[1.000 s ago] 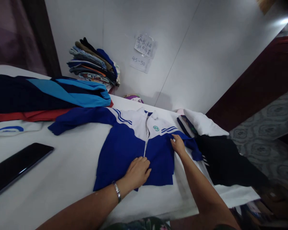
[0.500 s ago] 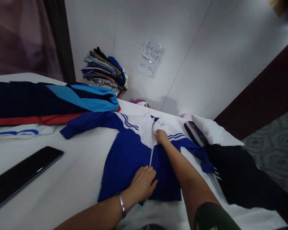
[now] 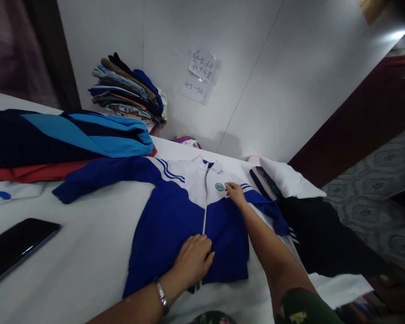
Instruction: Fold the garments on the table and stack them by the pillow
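A blue and white zip-up jacket (image 3: 165, 225) lies front up on the white table, its collar toward the wall and its sleeves spread to both sides. The front zip is closed along most of its length. My left hand (image 3: 195, 257), with a silver bracelet at the wrist, is closed on the lower front beside the zip; its fingertips are partly hidden. My right hand (image 3: 235, 194) rests at the white chest panel, fingers loosely apart and holding nothing, just right of a round green badge (image 3: 220, 186).
A phone (image 3: 20, 247) lies at the left. Behind it are dark and light-blue garments (image 3: 87, 139) on red cloth. A folded clothes stack (image 3: 131, 92) stands by the wall. Black clothing (image 3: 324, 234) and a white garment (image 3: 286, 177) lie at the right. Paper notes (image 3: 202, 67) hang on the wall.
My right hand has moved off the zip to the right across the chest, and its fingers have loosened. The green badge now shows. My left hand stays at the lower front. The view has shifted.
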### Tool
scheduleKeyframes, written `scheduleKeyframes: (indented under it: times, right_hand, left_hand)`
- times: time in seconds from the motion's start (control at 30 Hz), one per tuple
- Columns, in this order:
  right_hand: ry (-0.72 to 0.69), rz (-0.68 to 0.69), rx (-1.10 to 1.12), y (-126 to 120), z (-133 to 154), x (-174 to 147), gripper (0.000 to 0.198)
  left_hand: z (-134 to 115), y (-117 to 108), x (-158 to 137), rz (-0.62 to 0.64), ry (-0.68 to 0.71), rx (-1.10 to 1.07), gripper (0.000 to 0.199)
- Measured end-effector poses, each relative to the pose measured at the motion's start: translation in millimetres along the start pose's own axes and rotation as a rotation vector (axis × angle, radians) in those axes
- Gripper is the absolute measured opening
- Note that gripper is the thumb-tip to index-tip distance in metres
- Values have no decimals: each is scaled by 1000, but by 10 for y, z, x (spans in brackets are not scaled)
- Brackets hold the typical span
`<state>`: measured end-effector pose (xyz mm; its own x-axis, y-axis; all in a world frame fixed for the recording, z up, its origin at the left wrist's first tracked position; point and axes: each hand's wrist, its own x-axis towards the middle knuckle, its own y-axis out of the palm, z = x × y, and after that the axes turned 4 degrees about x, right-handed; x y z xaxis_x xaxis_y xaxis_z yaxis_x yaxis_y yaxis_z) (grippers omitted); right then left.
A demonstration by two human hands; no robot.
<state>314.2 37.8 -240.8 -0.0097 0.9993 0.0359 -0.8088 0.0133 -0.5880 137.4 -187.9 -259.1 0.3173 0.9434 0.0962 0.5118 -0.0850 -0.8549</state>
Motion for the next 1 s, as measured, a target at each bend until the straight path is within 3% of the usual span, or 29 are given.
scheduleKeyframes:
  times: [0.2, 0.3, 0.4, 0.73, 1.0]
  right_hand:
    - [267, -282, 376, -759, -687, -492, 25]
    - [408, -291, 520, -912, -894, -608, 19]
    - [465, -275, 638, -958, -965, -537, 20]
    - [310, -391, 862, -896, -914, -9, 57]
    - [11, -337, 1160, -1043, -630, 56, 47]
  left_hand:
    - [-9, -15, 15, 2, -4, -3, 16]
    - [1, -12, 22, 6, 4, 4, 17]
    - [10, -10, 30, 6, 16, 4, 20]
    - [-3, -39, 9, 10, -2, -5, 19]
    - [2, -19, 5, 15, 0, -20, 19]
